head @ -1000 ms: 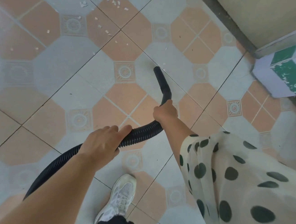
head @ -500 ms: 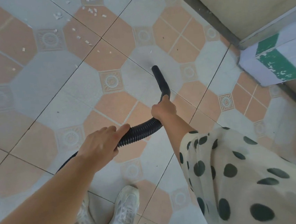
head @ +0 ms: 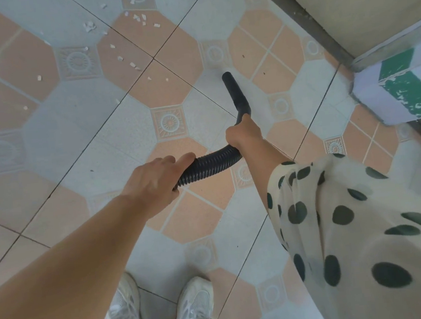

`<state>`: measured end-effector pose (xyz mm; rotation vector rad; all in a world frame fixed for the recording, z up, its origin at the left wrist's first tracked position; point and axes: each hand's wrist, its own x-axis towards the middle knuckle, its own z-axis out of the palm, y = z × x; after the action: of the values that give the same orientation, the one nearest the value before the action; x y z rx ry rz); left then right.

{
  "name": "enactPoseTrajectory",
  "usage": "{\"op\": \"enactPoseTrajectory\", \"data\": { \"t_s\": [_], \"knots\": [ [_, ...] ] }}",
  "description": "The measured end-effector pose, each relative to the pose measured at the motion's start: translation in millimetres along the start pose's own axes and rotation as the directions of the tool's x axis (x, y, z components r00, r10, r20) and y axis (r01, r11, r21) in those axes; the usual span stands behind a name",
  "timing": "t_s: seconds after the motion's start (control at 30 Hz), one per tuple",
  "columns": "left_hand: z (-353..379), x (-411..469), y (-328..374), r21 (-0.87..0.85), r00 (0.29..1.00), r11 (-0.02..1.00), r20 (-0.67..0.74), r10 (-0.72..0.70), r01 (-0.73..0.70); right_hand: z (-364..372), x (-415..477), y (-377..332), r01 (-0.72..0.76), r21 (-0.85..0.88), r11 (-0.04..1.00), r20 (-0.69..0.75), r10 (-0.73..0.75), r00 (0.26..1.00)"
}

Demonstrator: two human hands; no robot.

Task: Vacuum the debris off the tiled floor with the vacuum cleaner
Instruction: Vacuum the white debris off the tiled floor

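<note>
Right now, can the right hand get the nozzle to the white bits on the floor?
Probably yes. The right hand holds the nozzle, and only bare floor lies between its tip and the white bits to its left.

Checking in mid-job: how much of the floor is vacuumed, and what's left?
Done, apparently: the tiled floor around the nozzle and near the shoes shows no white bits, only a few dark specks. In hand: the right hand grips the nozzle's bend, the left hand holds the hose, tip pointed at the tiles. Left: white debris scattered ahead and left of the tip, not yet reached.
</note>
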<state>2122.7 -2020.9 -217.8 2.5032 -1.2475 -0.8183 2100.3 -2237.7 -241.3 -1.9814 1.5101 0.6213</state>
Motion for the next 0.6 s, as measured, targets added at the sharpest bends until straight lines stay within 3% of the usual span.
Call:
{"op": "enactPoseTrajectory", "data": {
  "t_s": [0.17,0.3,0.4,0.6],
  "knots": [
    [10,-26,-4,-0.025,0.999,1.000,0.040,0.016,-0.015,17,-19,20,-0.013,-0.012,1.000,0.039,0.014,0.999],
    [15,-58,-19,-0.134,0.998,0.990,0.065,-0.026,0.034,36,-37,13,0.078,-0.026,0.997,0.116,-0.074,0.990],
    [12,-82,-42,-0.205,0.989,0.971,0.107,-0.106,0.126,50,-48,-9,0.175,-0.070,0.982,0.158,-0.162,0.974],
    [18,-135,-106,-0.172,0.923,0.915,0.198,-0.331,0.365,68,-64,-40,0.251,-0.192,0.949,0.174,-0.219,0.960]
  ]
}}
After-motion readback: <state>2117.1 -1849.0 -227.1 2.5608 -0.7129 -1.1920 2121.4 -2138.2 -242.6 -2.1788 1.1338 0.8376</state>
